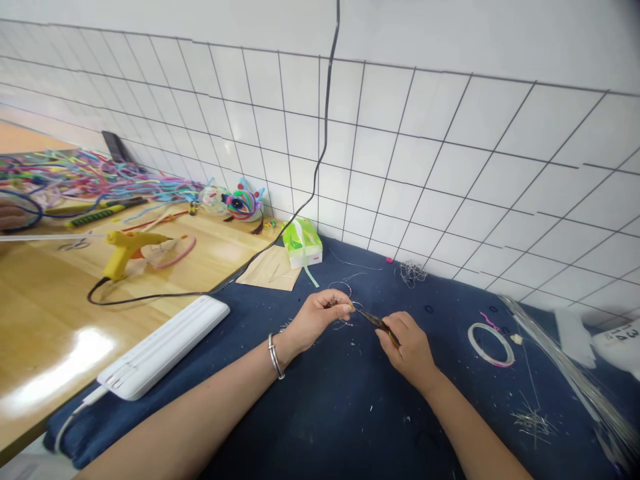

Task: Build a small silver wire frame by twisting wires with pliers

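Note:
My left hand [323, 315] is pinched closed on a thin wire [358, 305], which curves out past the fingertips. In my right hand [407, 347] is a pair of pliers [379, 323], its dark jaws pointing left and meeting the wire by my left fingertips. Whether the jaws are fully closed on the wire is too small to tell. A loop of fine wire [345, 285] arcs just beyond my left hand. Beneath both hands lies a dark blue cloth [350, 413] dotted with small clippings.
On the left are a yellow glue gun [123, 250], a white power bank or strip [165, 347] and colourful pipe cleaners [100, 177]. Tissues [302, 243] stand behind. To the right are a tape roll [491, 345], wire bundle [575, 380] and clippings [534, 421]. Another person's hand [13, 213] shows far left.

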A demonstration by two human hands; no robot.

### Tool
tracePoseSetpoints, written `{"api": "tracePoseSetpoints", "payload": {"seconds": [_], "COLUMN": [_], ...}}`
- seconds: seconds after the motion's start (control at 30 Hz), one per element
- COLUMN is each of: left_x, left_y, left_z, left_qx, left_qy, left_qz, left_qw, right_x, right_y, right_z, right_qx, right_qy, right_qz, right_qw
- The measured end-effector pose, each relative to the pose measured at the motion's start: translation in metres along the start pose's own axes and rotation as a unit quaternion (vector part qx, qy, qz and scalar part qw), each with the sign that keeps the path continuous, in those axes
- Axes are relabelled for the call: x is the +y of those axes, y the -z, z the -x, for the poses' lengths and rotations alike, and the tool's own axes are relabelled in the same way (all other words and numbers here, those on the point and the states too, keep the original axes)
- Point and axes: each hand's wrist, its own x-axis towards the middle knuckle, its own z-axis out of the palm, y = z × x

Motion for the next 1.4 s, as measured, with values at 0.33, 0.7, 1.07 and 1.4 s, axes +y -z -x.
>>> {"api": "tracePoseSetpoints", "payload": {"seconds": [0.33,0.7,1.07,1.4], "left_x": [-0.0012,0.0012,0.0015,0.0009], "left_y": [0.0007,0.0007,0.0020,0.0009], "left_z": [-0.0007,-0.0002,0.0010,0.0011], "left_qx": [0.004,-0.004,-0.006,0.003], "left_qy": [-0.006,-0.016,-0.026,-0.036], "left_qz": [-0.008,-0.030,-0.043,-0.046], "left_qw": [1.000,0.999,0.999,0.998], "right_x": [0.0000,0.0021,-0.0010,-0.0020], "right_y": [0.0008,-0.0011,0.0024,0.0043], "right_z": [-0.0004,0.0010,-0.0010,0.0000], "right_qx": [-0.001,-0.003,-0.004,-0.012], "right_qy": [0.013,0.010,0.006,-0.001], "right_qz": [0.017,0.013,-0.003,-0.006], "right_qw": [1.000,1.000,1.000,1.000]}}
